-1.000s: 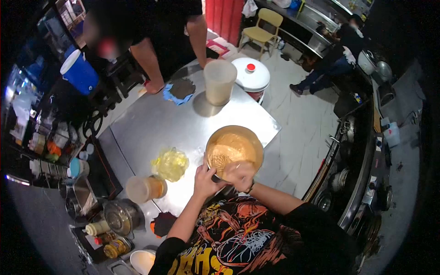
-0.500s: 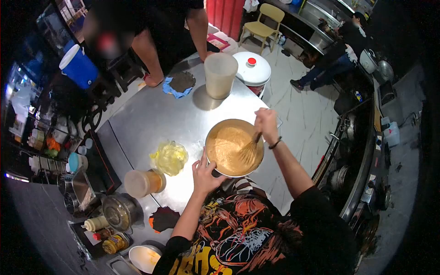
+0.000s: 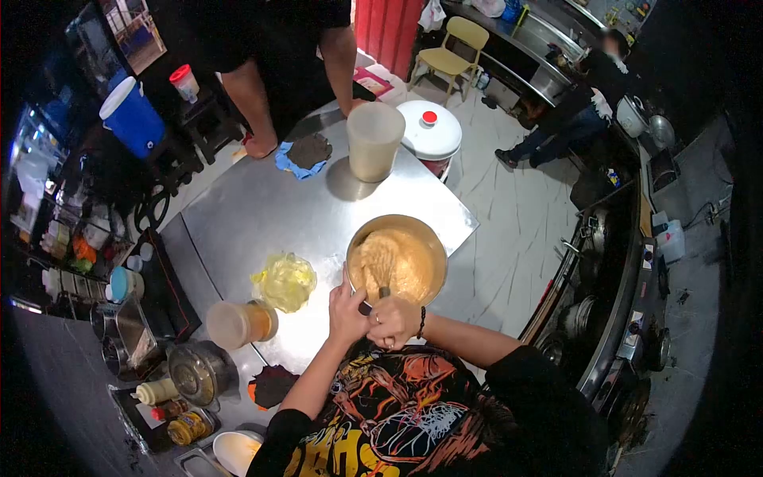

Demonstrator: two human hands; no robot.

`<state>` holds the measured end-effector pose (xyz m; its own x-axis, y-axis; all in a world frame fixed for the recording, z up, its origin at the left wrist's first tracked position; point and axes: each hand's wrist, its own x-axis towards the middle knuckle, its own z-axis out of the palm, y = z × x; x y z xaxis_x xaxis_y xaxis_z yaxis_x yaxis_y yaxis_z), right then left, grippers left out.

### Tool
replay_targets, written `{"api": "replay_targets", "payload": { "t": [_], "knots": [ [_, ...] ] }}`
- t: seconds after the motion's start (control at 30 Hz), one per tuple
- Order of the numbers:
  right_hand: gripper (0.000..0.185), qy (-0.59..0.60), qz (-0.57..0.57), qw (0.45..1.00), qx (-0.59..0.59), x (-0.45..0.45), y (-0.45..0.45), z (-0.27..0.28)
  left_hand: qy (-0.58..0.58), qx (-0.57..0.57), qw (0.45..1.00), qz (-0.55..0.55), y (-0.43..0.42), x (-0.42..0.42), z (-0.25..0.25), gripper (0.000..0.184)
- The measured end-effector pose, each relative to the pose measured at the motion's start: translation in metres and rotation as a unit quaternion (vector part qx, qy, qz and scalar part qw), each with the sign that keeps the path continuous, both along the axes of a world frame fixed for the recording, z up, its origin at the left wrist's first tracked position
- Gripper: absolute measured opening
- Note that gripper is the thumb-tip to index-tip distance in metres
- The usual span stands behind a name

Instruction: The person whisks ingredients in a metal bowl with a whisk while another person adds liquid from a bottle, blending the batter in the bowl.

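A round metal bowl (image 3: 439, 253) with thick, orange-tan batter (image 3: 415, 266) in it is at the near right edge of the steel table. My left hand (image 3: 346, 314) is closed on the bowl's near-left rim, beside a dark piece that I cannot make out fully. My right hand (image 3: 393, 322) grips the handle of a whisk (image 3: 383, 266) at the near rim, close against my left hand. The whisk's wires reach into the batter on the left side. Left of the bowl lie a crumpled clear plastic bag (image 3: 288, 282) with yellow residue and a capped plastic container (image 3: 241, 323).
A tall translucent container (image 3: 375, 143) and dark and blue cloths (image 3: 306, 153) are on the steel table (image 3: 238, 211). A person's hands (image 3: 261, 146) rest on its far edge. A white lidded bucket (image 3: 430, 131) stands beyond; another person (image 3: 584, 95) works at the back right.
My right hand has swung from the bowl's right side down to its near rim, beside my left hand. The whisk has moved left through the batter. The whole view has shifted slightly.
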<state>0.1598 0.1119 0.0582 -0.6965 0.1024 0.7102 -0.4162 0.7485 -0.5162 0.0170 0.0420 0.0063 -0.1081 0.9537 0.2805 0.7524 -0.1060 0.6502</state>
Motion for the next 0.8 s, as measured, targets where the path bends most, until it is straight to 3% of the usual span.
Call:
{"api": "replay_targets", "payload": {
  "t": [0.03, 0.1, 0.17, 0.2, 0.23, 0.27, 0.3, 0.37, 0.43, 0.47, 0.5, 0.53, 0.57, 0.6, 0.63, 0.7, 0.73, 0.8],
  "knots": [
    [0.014, -0.057, 0.009, 0.998, 0.006, -0.001, 0.004, 0.000, 0.000, 0.000, 1.000, 0.002, -0.001, -0.001, -0.001, 0.034],
    [0.006, -0.148, -0.129, 0.980, 0.024, 0.001, 0.019, 0.021, 0.048, 0.010, 0.999, -0.005, -0.001, 0.000, 0.006, 0.039],
    [0.003, -0.007, -0.301, 0.952, -0.055, -0.001, 0.047, 0.041, 0.033, 0.016, 0.999, 0.009, 0.000, 0.006, 0.016, 0.042],
    [0.013, -0.097, -0.344, 0.910, -0.210, 0.018, 0.070, 0.035, 0.020, 0.023, 0.999, 0.017, -0.001, 0.008, 0.019, 0.045],
    [0.019, 0.032, -0.294, 0.887, -0.356, 0.028, 0.089, 0.034, 0.036, 0.027, 0.999, 0.022, -0.002, 0.008, 0.017, 0.051],
    [0.029, -0.055, -0.415, 0.815, -0.400, 0.055, 0.120, 0.034, 0.040, 0.028, 0.999, 0.020, -0.005, 0.007, 0.015, 0.051],
    [0.035, 0.068, -0.315, 0.662, -0.676, 0.066, 0.124, 0.040, 0.013, 0.002, 1.000, 0.021, -0.005, 0.008, 0.014, 0.052],
    [0.035, 0.163, -0.358, 0.579, -0.714, 0.078, 0.106, 0.004, -0.024, -0.022, 0.999, 0.014, -0.003, 0.007, 0.015, 0.055],
    [0.030, 0.246, -0.401, 0.629, -0.619, 0.063, 0.069, -0.011, -0.057, 0.012, 0.998, 0.009, 0.001, 0.006, 0.014, 0.054],
    [0.028, 0.215, -0.431, 0.690, -0.541, 0.052, 0.054, -0.015, -0.084, 0.040, 0.996, 0.000, 0.002, 0.007, 0.013, 0.053],
    [0.028, 0.244, -0.477, 0.701, -0.471, 0.030, 0.039, -0.033, -0.079, 0.044, 0.996, -0.005, 0.003, 0.007, 0.018, 0.051],
    [0.025, 0.353, -0.437, 0.586, -0.584, -0.022, 0.010, -0.011, -0.078, 0.043, 0.996, -0.005, 0.003, 0.005, 0.011, 0.051],
    [0.020, 0.225, -0.357, 0.849, -0.318, -0.020, 0.008, -0.005, -0.044, 0.058, 0.997, -0.032, 0.004, 0.003, -0.004, 0.051],
    [0.015, 0.060, -0.220, 0.974, 0.002, -0.019, 0.010, -0.002, -0.010, 0.074, 0.995, -0.060, 0.006, 0.002, -0.017, 0.051],
    [0.015, 0.065, -0.223, 0.973, 0.002, -0.019, 0.014, -0.002, -0.006, 0.075, 0.995, -0.063, 0.006, 0.001, -0.030, 0.051],
    [0.003, -0.147, -0.047, 0.987, 0.043, -0.024, 0.026, 0.008, 0.047, 0.128, 0.985, -0.101, 0.006, -0.005, -0.030, 0.050],
    [0.004, -0.147, -0.097, 0.984, 0.000, -0.023, 0.032, 0.012, 0.047, 0.124, 0.986, -0.103, 0.002, -0.005, -0.032, 0.050],
    [0.011, -0.105, -0.247, 0.960, -0.084, -0.021, 0.057, 0.025, -0.040, -0.073, 0.996, -0.015, 0.001, 0.004, 0.013, 0.049]
  ]
}}
